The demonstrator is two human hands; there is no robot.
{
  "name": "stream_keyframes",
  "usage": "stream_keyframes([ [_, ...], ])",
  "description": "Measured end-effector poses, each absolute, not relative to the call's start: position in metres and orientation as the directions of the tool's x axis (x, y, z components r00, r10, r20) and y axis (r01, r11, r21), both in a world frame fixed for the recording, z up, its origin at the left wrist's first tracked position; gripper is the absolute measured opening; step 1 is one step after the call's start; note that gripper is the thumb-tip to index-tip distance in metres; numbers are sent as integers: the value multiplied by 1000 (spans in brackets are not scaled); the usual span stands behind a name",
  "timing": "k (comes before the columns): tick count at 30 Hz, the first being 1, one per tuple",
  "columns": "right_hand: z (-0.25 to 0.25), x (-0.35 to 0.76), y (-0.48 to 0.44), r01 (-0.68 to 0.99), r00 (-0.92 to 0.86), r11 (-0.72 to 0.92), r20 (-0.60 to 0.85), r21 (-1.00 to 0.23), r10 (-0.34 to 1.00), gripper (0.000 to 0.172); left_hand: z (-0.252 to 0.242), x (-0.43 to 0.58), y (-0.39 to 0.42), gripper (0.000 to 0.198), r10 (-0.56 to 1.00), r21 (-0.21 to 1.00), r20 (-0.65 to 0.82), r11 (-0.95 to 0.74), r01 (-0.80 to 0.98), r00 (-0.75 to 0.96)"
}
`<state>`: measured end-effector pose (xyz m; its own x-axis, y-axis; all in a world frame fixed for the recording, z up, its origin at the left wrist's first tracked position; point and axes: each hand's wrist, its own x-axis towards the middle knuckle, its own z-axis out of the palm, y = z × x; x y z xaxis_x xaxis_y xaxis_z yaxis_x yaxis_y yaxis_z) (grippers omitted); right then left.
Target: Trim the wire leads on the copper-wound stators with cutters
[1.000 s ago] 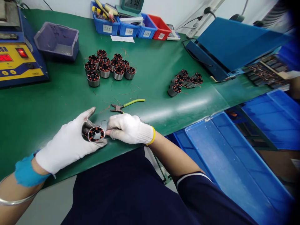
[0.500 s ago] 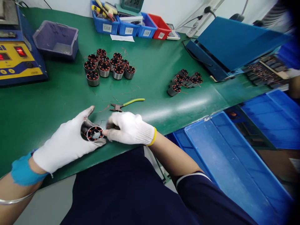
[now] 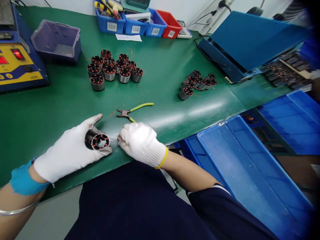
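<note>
My left hand point(image 3: 67, 146), in a white glove, is wrapped round a motor stator point(image 3: 100, 141) lying on its side. The stator's ring of copper windings faces to the right and toward me. Thin wires point(image 3: 114, 141) run from the stator to the pinched fingertips of my right hand point(image 3: 140, 141), also gloved in white. Just beyond that hand, green-handled cutting pliers point(image 3: 125, 113) lie with their jaws apart, one handle partly hidden by the glove. Loose wire bits point(image 3: 132, 97) are scattered around the pliers.
Several stators point(image 3: 109, 72) stand at the back left, and another group point(image 3: 186, 93) is to the right. Behind are a purple bin point(image 3: 56, 40), blue tool boxes point(image 3: 110, 26) and a red box point(image 3: 172, 26). A blue-yellow device point(image 3: 22, 66) stands left; blue crates point(image 3: 240, 166) lie beyond the right edge.
My right hand has moved right, away from the stator, with the wires now stretched between them. My left hand keeps its hold. More of the pliers' near handle shows.
</note>
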<state>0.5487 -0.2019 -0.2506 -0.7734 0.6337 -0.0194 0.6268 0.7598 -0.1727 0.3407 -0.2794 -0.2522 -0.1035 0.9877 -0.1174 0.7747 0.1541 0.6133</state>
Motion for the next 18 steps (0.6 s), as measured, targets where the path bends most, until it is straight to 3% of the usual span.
stream_keyframes([
  [2, -244, 555, -208, 622, -754, 756, 105, -202, 648, 31, -254, 338, -280, 99, 990, 610, -108, 136, 780, -88],
  [4, -242, 558, -213, 536, -770, 788, 206, -304, 603, 59, -256, 335, -280, 90, 997, 600, -67, 75, 796, -43],
  [6, -247, 555, -216, 467, -811, 795, 172, -386, 560, 81, -258, 332, -279, 84, 999, 586, -41, 24, 810, 0],
  [7, -251, 552, -216, 471, -824, 783, 114, -407, 554, 76, -259, 331, -279, 83, 999, 578, -37, 16, 816, 6],
  [11, -268, 540, -209, 523, -830, 734, -64, -433, 554, 31, -258, 331, -278, 82, 999, 544, -21, -22, 839, 40],
  [15, -273, 538, -202, 496, -838, 720, -49, -485, 543, 23, -259, 339, -285, 71, 990, 496, 121, -126, 859, 76],
  [18, -274, 542, -201, 471, -845, 745, 0, -472, 535, 20, -262, 346, -289, 40, 962, 507, 245, -234, 830, 121],
])
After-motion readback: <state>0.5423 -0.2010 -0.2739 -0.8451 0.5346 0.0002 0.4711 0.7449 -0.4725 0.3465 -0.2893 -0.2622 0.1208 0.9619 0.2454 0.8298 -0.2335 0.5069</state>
